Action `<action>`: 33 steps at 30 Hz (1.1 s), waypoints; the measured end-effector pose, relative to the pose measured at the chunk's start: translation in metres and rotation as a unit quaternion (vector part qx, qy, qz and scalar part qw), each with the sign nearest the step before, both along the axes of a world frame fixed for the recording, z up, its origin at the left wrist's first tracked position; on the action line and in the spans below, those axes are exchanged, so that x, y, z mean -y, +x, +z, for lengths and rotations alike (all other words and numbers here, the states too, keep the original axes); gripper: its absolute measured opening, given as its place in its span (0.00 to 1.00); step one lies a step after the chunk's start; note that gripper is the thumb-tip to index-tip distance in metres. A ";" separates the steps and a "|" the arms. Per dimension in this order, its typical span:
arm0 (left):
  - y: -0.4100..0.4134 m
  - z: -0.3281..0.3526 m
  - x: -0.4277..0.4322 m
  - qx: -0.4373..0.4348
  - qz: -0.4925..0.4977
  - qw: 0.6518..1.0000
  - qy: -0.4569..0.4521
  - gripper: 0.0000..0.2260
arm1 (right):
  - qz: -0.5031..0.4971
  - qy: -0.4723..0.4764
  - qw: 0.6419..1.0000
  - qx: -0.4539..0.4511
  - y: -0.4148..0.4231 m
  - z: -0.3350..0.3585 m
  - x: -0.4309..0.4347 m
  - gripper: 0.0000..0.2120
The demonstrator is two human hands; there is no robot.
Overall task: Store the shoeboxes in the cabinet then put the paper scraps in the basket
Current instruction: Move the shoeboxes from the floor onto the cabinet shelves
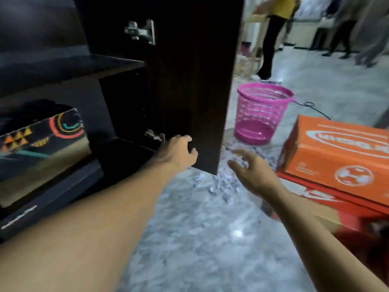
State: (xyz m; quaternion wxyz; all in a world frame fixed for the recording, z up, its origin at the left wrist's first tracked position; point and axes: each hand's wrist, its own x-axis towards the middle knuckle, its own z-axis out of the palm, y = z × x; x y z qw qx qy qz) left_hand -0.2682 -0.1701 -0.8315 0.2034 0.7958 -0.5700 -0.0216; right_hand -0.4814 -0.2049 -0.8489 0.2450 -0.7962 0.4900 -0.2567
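The dark cabinet (pixel 117 66) stands open, its door (pixel 195 81) swung out toward me. A black shoebox with a coloured pattern (pixel 42 144) sits on the lower shelf. At the right an orange shoebox (pixel 336 150) lies on top of a red one (pixel 328 197) on the floor. My left hand (pixel 181 150) rests against the inner face of the door near the lower hinge, fingers loosely curled and holding nothing. My right hand (pixel 252 173) hovers with spread fingers above the paper scraps (pixel 223 182), which are scattered on the floor. The pink mesh basket (pixel 263 112) stands upright behind them.
The floor is grey marble (pixel 200 239). A black cable (pixel 309 106) runs behind the basket. A person in black trousers (pixel 271 43) stands beyond the basket, and other people are blurred at the far right.
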 end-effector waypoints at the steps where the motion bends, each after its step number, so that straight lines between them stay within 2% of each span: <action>1: -0.023 0.000 0.002 0.003 -0.035 0.999 0.005 0.19 | -0.028 -0.001 1.000 -0.002 -0.032 -0.005 -0.008 0.20; 6: -0.141 -0.001 0.008 -0.030 -0.158 0.987 0.010 0.19 | -0.142 0.003 0.990 -0.017 -0.163 -0.023 -0.044 0.18; 10: -0.241 -0.021 0.007 -0.131 -0.213 0.968 0.005 0.15 | -0.254 -0.008 0.967 0.010 -0.239 -0.037 -0.067 0.17; 13: -0.307 -0.047 -0.002 -0.201 -0.240 0.950 0.025 0.15 | -0.308 0.003 0.951 -0.009 -0.283 -0.050 -0.083 0.20; 18: -0.393 -0.099 -0.012 -0.303 -0.271 0.907 0.110 0.18 | -0.436 0.034 0.896 -0.083 -0.352 -0.068 -0.112 0.21; 22: -0.435 -0.124 -0.018 -0.325 -0.309 0.872 0.195 0.26 | -0.487 0.072 0.866 -0.090 -0.386 -0.081 -0.124 0.27; 27: -0.462 -0.136 -0.023 -0.311 -0.331 0.862 0.227 0.30 | -0.537 0.116 0.829 -0.105 -0.413 -0.096 -0.135 0.27; 30: -0.470 -0.140 -0.033 -0.340 -0.360 0.834 0.244 0.25 | -0.532 0.176 0.826 -0.064 -0.424 -0.107 -0.141 0.27; 33: -0.476 -0.144 -0.039 -0.398 -0.342 0.821 0.226 0.15 | -0.523 0.169 0.835 -0.022 -0.428 -0.112 -0.146 0.28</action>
